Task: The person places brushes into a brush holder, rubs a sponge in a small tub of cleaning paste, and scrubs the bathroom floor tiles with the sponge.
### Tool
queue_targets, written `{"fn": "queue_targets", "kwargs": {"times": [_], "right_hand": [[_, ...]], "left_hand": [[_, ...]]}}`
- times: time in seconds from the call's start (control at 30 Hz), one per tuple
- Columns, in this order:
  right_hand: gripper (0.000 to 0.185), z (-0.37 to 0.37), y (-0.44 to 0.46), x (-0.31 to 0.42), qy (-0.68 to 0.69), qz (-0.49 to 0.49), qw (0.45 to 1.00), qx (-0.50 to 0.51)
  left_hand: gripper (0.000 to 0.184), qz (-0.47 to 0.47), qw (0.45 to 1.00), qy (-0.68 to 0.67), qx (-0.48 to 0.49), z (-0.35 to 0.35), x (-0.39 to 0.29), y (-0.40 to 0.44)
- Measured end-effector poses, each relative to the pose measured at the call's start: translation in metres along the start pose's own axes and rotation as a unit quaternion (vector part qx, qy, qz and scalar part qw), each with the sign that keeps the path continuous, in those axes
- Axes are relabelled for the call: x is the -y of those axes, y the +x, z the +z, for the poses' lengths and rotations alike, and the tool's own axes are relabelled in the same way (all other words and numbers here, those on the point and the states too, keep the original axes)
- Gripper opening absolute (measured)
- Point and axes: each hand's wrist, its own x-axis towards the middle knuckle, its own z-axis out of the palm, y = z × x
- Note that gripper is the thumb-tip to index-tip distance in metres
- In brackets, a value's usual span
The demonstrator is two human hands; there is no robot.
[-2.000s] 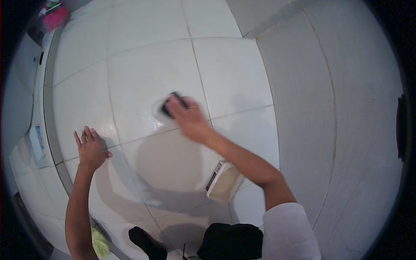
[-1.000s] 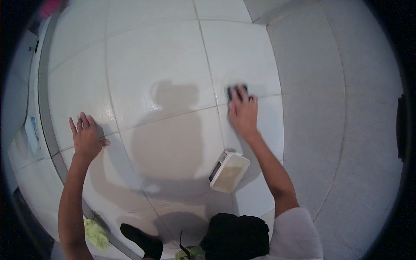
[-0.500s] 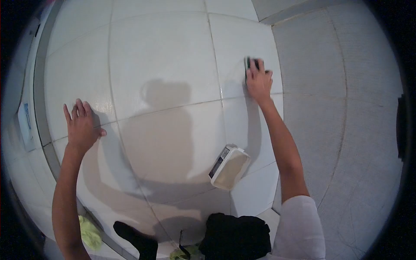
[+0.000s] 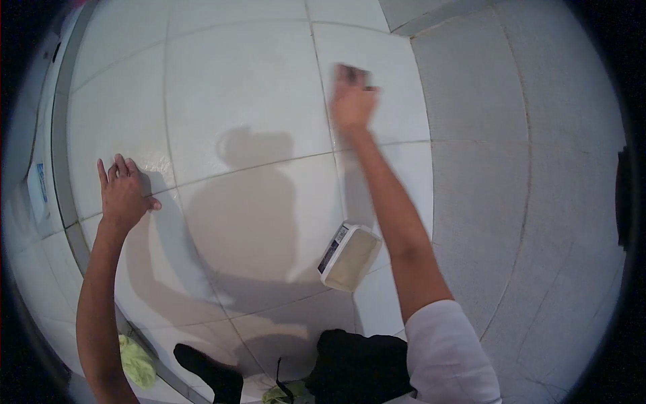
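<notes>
On the white floor tiles [image 4: 235,81], my left hand [image 4: 124,192] rests with its fingers spread and nothing in them. Farther out to the right, my right hand [image 4: 353,104] presses a dark scrub pad [image 4: 351,74] against a tile. Motion blurs this hand, and its fingers cover most of the pad. A white rectangular plastic tub [image 4: 350,259] with pale liquid inside and a dark label on its side stands on the floor, left of my right forearm.
A grey tiled wall [image 4: 478,168] rises at the right. Along the left runs a grey sill [image 4: 60,155]. A yellow-green cloth [image 4: 137,361] lies at lower left, near a black-socked foot [image 4: 205,367]. A white packet [image 4: 39,188] is beyond the sill.
My right hand has swept left across the tile with the scrub pad. The left hand stays planted in place. The whole view has shifted slightly.
</notes>
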Motion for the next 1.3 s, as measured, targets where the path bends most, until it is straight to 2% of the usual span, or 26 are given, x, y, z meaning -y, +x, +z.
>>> {"fn": "queue_targets", "kwargs": {"times": [0.07,0.1,0.17,0.2,0.23,0.3,0.33,0.4,0.43,0.53,0.57,0.6,0.67,0.7,0.73,0.8,0.83,0.87,0.93,0.97,1.07,1.13,1.2,1.23,1.27,1.3], "right_hand": [[0.040,-0.029,-0.030,0.061,0.081,-0.183,0.978,0.062],[0.040,-0.041,-0.050,0.055,0.082,-0.179,0.978,0.064],[0.039,-0.063,-0.077,0.018,0.159,-0.264,0.947,0.095],[0.036,-0.051,-0.078,-0.025,0.150,-0.212,0.965,0.027],[0.037,-0.061,-0.070,-0.055,0.117,-0.088,0.985,0.091],[0.038,-0.062,-0.055,-0.092,0.075,0.054,0.989,0.117],[0.038,-0.059,-0.065,-0.084,0.074,0.054,0.989,0.119],[0.038,-0.052,-0.079,-0.053,0.035,-0.114,0.991,0.053],[0.038,-0.054,-0.070,-0.052,0.037,-0.117,0.991,0.048],[0.039,-0.076,-0.061,-0.065,0.081,-0.027,0.977,0.193],[0.041,-0.076,-0.058,-0.069,0.062,0.023,0.983,0.170],[0.041,-0.073,-0.066,-0.064,0.059,0.022,0.984,0.168],[0.039,-0.068,-0.097,-0.050,0.056,-0.134,0.983,0.115],[0.039,-0.083,-0.097,-0.048,0.109,-0.100,0.969,0.196],[0.039,-0.086,-0.092,-0.058,0.107,-0.099,0.968,0.202],[0.041,-0.082,-0.065,-0.074,0.038,0.043,0.983,0.173],[0.039,-0.080,-0.072,-0.066,0.008,0.061,0.985,0.161],[0.039,-0.084,-0.083,-0.062,0.008,0.060,0.985,0.159],[0.041,-0.090,-0.106,-0.054,0.081,-0.086,0.968,0.220],[0.041,-0.082,-0.103,-0.076,0.096,-0.088,0.973,0.188],[0.046,-0.053,-0.076,-0.126,-0.037,0.081,0.986,0.139],[0.047,-0.010,-0.050,-0.122,-0.015,0.134,0.985,0.109],[0.045,0.011,-0.047,-0.053,0.114,0.029,0.993,0.030],[0.047,-0.012,-0.051,0.006,0.053,-0.037,0.998,0.024],[0.047,-0.053,-0.060,0.047,0.162,-0.119,0.977,0.072],[0.048,-0.085,-0.076,0.056,0.207,-0.208,0.947,0.132]], "left_hand": [[0.107,0.002,1.000,-0.017,-0.020,0.004,0.003,-0.003],[0.107,0.009,0.999,-0.030,-0.032,0.007,0.004,-0.005],[0.107,0.009,0.999,-0.028,-0.037,0.012,0.006,-0.003],[0.106,0.006,0.999,-0.030,-0.044,0.015,0.005,-0.002],[0.106,0.008,0.999,-0.030,-0.042,0.014,0.005,-0.001],[0.106,0.009,0.999,-0.034,-0.027,0.010,0.005,-0.001],[0.106,0.010,0.999,-0.034,-0.026,0.009,0.004,-0.003],[0.105,0.003,0.999,-0.022,-0.024,0.007,0.004,-0.002],[0.105,-0.001,0.999,-0.023,-0.027,0.010,0.006,-0.001],[0.105,0.023,0.996,-0.038,-0.073,0.023,0.010,-0.004],[0.105,0.019,0.997,-0.035,-0.060,0.021,0.008,-0.004],[0.105,0.014,0.998,-0.034,-0.053,0.017,0.008,-0.001],[0.105,0.015,0.997,-0.035,-0.061,0.018,0.010,-0.002],[0.106,0.016,0.997,-0.032,-0.063,0.022,0.011,-0.003],[0.106,0.019,0.998,-0.033,-0.058,0.026,0.011,-0.005],[0.107,0.024,0.995,-0.041,-0.090,0.029,0.013,-0.002],[0.107,0.024,0.995,-0.041,-0.091,0.027,0.012,-0.002],[0.107,0.017,0.996,-0.038,-0.077,0.023,0.009,-0.003],[0.107,0.006,0.997,-0.036,-0.064,0.025,0.011,0.000],[0.110,0.010,0.996,-0.049,-0.073,0.034,0.014,0.000],[0.109,0.015,0.996,-0.046,-0.077,0.028,0.011,0.001],[0.106,0.013,0.997,-0.034,-0.064,0.022,0.008,0.000],[0.107,-0.002,1.000,-0.021,-0.021,0.012,0.004,0.003],[0.107,0.002,0.999,-0.023,-0.027,0.010,0.002,0.003],[0.107,-0.004,0.999,-0.027,-0.027,0.012,0.004,0.001],[0.107,-0.009,0.999,-0.029,-0.028,0.013,0.004,0.001]]}}
